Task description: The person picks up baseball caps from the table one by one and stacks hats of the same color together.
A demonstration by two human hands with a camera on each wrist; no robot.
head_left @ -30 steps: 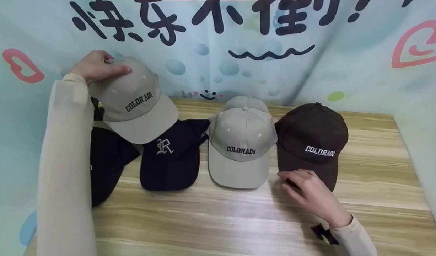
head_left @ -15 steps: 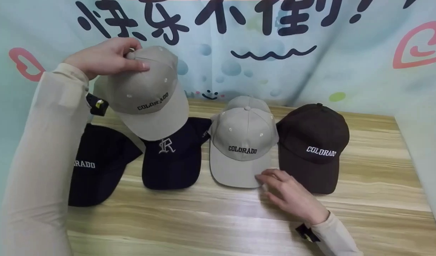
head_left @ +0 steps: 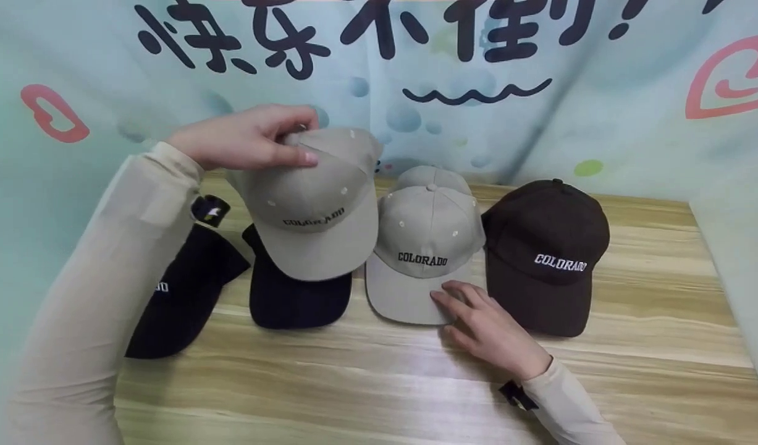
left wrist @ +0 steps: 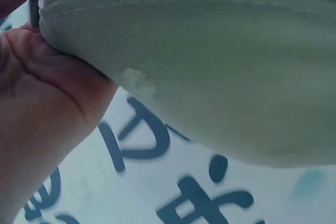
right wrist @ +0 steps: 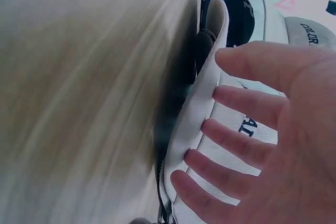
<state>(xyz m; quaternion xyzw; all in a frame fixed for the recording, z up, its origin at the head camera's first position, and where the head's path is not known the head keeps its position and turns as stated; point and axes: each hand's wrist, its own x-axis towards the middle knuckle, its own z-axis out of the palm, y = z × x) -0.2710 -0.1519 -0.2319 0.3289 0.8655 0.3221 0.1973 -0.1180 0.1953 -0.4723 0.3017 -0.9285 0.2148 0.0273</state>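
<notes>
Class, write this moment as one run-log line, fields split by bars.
left hand: grips gray cap by crown | right hand: at brim of another gray cap | right of that: brown cap | far left: dark cap

The raised cap is light grey with white eyelets and black lettering. The front grey cap matches it: grey crown and brim, white eyelets, black lettering. Brown, very dark, is the colour of the end cap, lettered in white. The middle cap is plain navy where it shows; the far cap is near-black with white letters. The bench has streaky tan-and-brown wood grain. Sleeves are cream. The pale blue backdrop bears dark navy characters, pinkish-red heart outlines, blue bubbles and a green oval.
</notes>
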